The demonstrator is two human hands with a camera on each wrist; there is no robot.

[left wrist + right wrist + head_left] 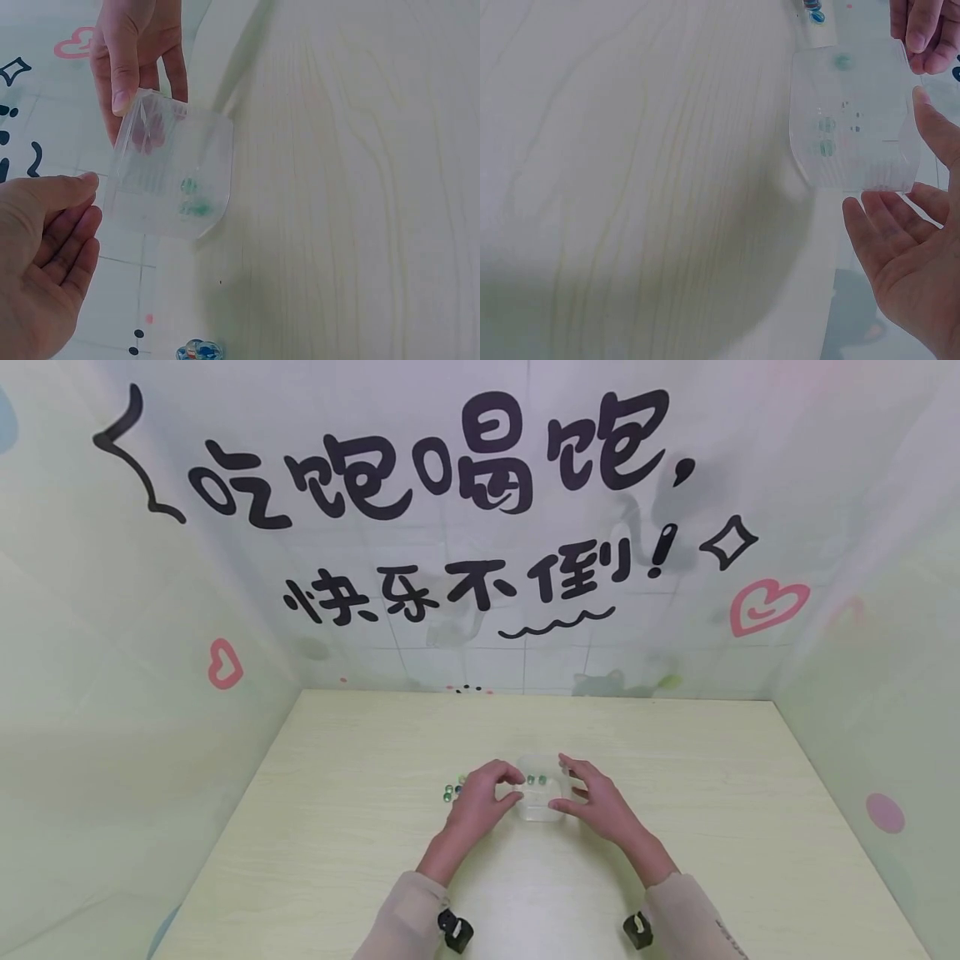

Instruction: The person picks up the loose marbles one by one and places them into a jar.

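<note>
A clear plastic box stands between both hands on the table, with a few green marbles showing through its wall. The right hand holds the box at its right side, thumb near the rim and fingers spread along the wall; in the left wrist view its fingers partly show through the plastic. At the box's left side is the left hand, its fingers loosely bent and the thumb tip close to the rim; the left wrist view shows nothing between them. Several loose marbles lie left of the left hand, partly hidden by it.
The pale wood-grain table ends at a back wall sheet printed with large black characters. Sheets also hang at the left and right sides. A dark wrist device sits under the left sleeve, another by the right.
</note>
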